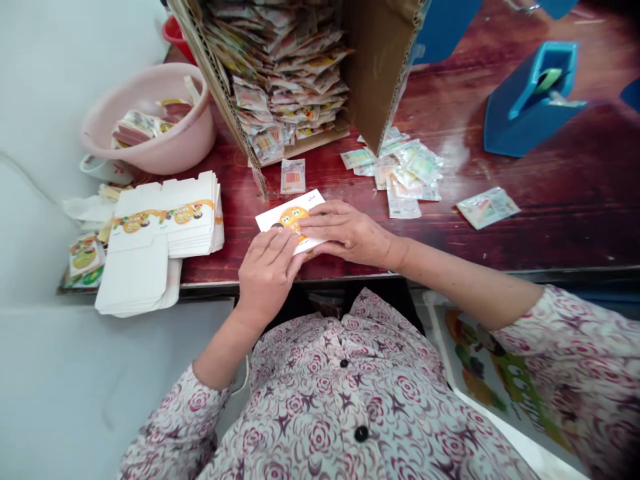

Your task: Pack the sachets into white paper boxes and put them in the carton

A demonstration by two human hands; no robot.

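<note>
A small white printed carton (267,220) with a yellow cartoon face lies at the table's front edge between my hands. My left hand (267,267) grips its near left side, fingers laid over the printed face and thumb at the near edge. My right hand (350,233) closes on its right end, fingers across the top and thumb underneath. Part of the print is hidden under my fingers. Just beyond the carton sits one clear sachet (293,176) with coloured sticks inside. To the left is a stack of flat white cartons (165,213) with orange cartoon print.
An opened cardboard box (380,73) full of packed sachets (285,73) stands ahead. Loose sachets (410,167) lie right of it, with another sachet (489,207) farther right. A blue tape dispenser (525,107) stands at right, a pink basin (165,150) at left.
</note>
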